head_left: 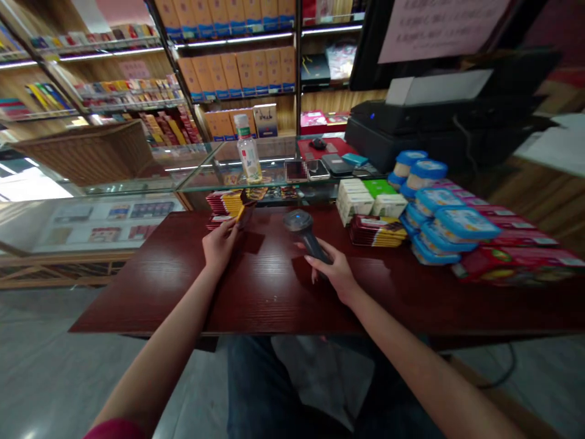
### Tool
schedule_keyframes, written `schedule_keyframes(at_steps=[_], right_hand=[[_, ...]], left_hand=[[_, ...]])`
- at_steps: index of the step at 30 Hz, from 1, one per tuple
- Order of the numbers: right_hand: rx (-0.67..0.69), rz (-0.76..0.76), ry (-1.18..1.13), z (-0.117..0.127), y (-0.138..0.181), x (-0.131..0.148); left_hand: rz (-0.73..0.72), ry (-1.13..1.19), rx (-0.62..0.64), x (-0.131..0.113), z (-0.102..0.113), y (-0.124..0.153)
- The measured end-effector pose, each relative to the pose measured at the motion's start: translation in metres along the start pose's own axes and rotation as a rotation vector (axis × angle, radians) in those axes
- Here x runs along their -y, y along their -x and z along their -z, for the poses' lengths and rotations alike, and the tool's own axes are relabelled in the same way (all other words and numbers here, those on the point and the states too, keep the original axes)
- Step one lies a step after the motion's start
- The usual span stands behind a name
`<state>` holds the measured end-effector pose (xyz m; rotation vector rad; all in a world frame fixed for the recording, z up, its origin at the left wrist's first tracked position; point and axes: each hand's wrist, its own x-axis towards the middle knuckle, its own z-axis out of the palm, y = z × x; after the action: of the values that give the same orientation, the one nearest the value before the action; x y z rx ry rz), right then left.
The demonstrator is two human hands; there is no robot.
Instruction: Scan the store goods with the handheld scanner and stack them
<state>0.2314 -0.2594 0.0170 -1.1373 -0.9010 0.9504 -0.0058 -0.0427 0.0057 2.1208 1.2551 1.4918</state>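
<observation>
Pinching a flat yellow-and-dark packet (pixel 241 212), the left hand (pixel 219 245) sits left of the black round-headed scanner (pixel 298 221) the right hand (pixel 337 272) grips.

Indoor lighting, moderate overall and uneven. White strip lights (pixel 237 40) edge the shelves (pixel 295 79) and form the brightest lines at the rear; a washed-out patch lies at far left. The counter (pixel 265 274) shows a broad, soft sheen at its middle, with a diffuse shadow beside the left hand (pixel 219 244). A small blue light glows on the scanner (pixel 299 222). The monitor (pixel 365 42) and the space beneath the counter are dark. Wide-angle distortion tilts the outer shelves and stretches the forearms (pixel 169 341). Lettering on the notice (pixel 439 27) is blurred; red boxes (pixel 521 265) at right are smeared; one phone (pixel 295 172) is partly pixelated.
</observation>
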Motion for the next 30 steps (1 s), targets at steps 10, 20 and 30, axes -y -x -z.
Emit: schedule_keyframes(at_steps=[10, 20, 30], right_hand=[[-0.389, 0.146, 0.075, 0.088, 0.092, 0.030], [-0.552, 0.200, 0.116, 0.118, 0.132, 0.024], [-0.457, 0.162, 0.091, 0.100, 0.115, 0.036]], left_hand=[[-0.645, 0.076, 0.457, -0.161, -0.090, 0.034], [-0.795, -0.209, 0.635, -0.256, -0.174, 0.057], [-0.897, 0.024, 0.561, -0.202, -0.155, 0.052]])
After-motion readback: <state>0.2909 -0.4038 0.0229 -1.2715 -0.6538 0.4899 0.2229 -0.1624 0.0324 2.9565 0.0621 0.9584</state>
